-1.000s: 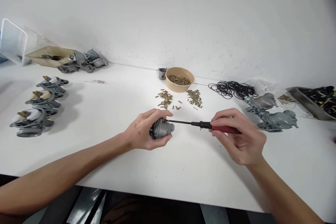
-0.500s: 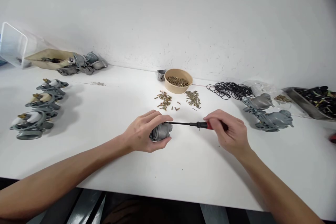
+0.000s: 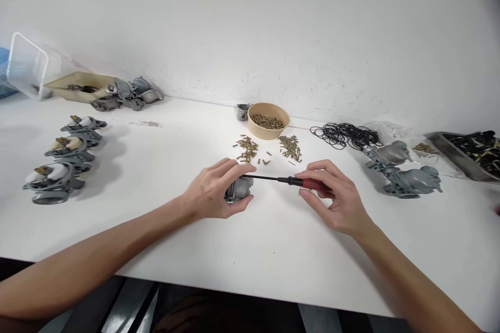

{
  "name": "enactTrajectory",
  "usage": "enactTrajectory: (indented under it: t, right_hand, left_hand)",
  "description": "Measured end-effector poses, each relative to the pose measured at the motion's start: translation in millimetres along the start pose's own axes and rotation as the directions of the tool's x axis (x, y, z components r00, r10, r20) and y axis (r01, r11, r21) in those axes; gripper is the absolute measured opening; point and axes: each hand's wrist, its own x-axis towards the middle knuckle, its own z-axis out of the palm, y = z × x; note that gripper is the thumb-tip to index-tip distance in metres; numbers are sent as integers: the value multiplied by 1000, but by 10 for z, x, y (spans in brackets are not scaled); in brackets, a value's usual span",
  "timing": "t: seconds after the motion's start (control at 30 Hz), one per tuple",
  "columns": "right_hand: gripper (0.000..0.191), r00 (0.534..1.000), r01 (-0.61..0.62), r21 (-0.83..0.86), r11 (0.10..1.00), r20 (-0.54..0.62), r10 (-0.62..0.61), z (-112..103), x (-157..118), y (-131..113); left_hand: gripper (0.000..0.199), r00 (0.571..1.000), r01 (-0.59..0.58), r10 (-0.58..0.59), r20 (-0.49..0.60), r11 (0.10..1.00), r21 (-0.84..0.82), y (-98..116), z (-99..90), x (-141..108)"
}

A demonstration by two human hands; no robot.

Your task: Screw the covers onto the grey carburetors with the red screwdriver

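Observation:
A grey metal carburetor lies on its side within my left hand, fingers over the top and thumb below. In my right hand is a screwdriver with a red and black handle; the thumb stands away from the handle while the fingers bear on it. The screwdriver's dark shaft points left, its tip at the carburetor's upper edge beside my left fingertips. What the tip meets is hidden. Just beyond the hands lie two small piles of brass screws and brass pins.
A round tan bowl full of brass pieces stands near the wall. Black rubber rings lie right of it. More carburetors stand at right and in a row at left. A metal tray sits far right.
My right hand's grip on the screwdriver has loosened, with thumb and fingers spread wider and more red handle showing. The view has shifted slightly. The carburetor stays in my left hand.

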Motion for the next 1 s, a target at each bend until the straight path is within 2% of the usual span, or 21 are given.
enactTrajectory:
  t: [0.2, 0.27, 0.33, 0.43, 0.6, 0.7, 0.87, 0.93, 1.0]
  right_hand:
    - [19, 999, 15, -33, 999, -40, -17, 7, 13, -13]
    - [22, 1000, 0, -58, 998, -26, -2, 18, 14, -10]
    - [16, 1000, -21, -62, 998, 3, 21, 25, 8, -7]
    - [16, 999, -29, 8, 1000, 17, 29, 23, -5, 1]
    - [14, 996, -73, 73, 995, -37, 76, -4, 2, 0]
    - [17, 997, -73, 82, 994, -8, 73, -24, 9, -9]
    - [17, 999, -35, 209, 977, 48, 26, -40, 0, -21]
    - [8, 996, -93, 228, 969, 15, 92, -35, -1, -23]
    - [13, 979, -203, 223, 954, 11, 205, -29, 6, -18]
  left_hand:
    - [57, 1000, 9, -9, 24, 1000, 25, -27, -3, -18]
    - [61, 999, 17, -17, 27, 999, 27, -33, 1, -25]
    - [65, 999, 27, -28, 31, 999, 29, -38, 2, -28]
    - [68, 999, 20, -21, 32, 999, 32, -45, -5, -27]
    - [71, 998, -39, 39, 48, 999, 12, -71, -8, -39]
    - [72, 995, -94, 92, 44, 995, 24, -93, -5, -41]
    - [66, 986, -169, 168, 22, 981, 92, -90, -18, -13]
    - [64, 984, -175, 174, 19, 978, 115, -77, -22, -8]
    - [60, 983, -182, 180, 29, 974, 137, -62, -21, -11]
